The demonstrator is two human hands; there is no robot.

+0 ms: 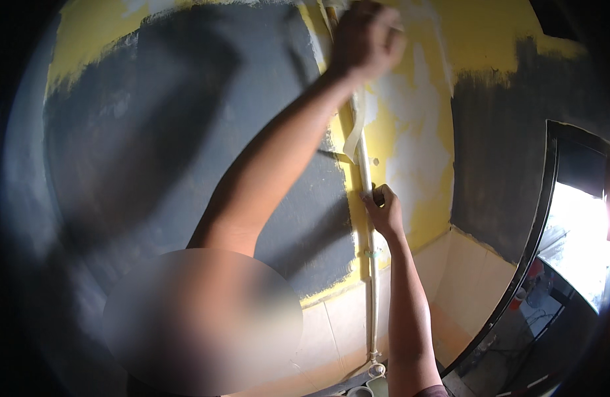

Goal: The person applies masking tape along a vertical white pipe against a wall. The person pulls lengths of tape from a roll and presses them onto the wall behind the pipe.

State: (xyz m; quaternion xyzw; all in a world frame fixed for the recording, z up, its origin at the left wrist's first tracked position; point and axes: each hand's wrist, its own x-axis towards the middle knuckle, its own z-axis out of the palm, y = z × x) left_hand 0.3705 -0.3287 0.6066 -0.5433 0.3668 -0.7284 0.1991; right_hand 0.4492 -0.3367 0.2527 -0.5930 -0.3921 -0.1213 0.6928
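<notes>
A slim cream pipe (pixel 375 298) runs down the wall in front of me. High up, my left hand (pixel 369 41) is raised over the pipe's upper part, its fingers curled and slightly smeared; what it grips is not clear. Just below it, a pale strip of tape (pixel 353 140) dangles loosely against the pipe. My right hand (pixel 386 210) is lower, at the pipe's right side. Its fingers are bent closed, with the fingertips touching the pipe, and anything pinched between them is too small to make out.
Dark grey paint (pixel 172 132) covers the wall left of the pipe; yellow and white patches (pixel 417 132) lie to its right. Beige tiles (pixel 338 331) run below. A dark-framed opening (pixel 549 178) with bright light stands at the right. A blurred oval hides the lower left.
</notes>
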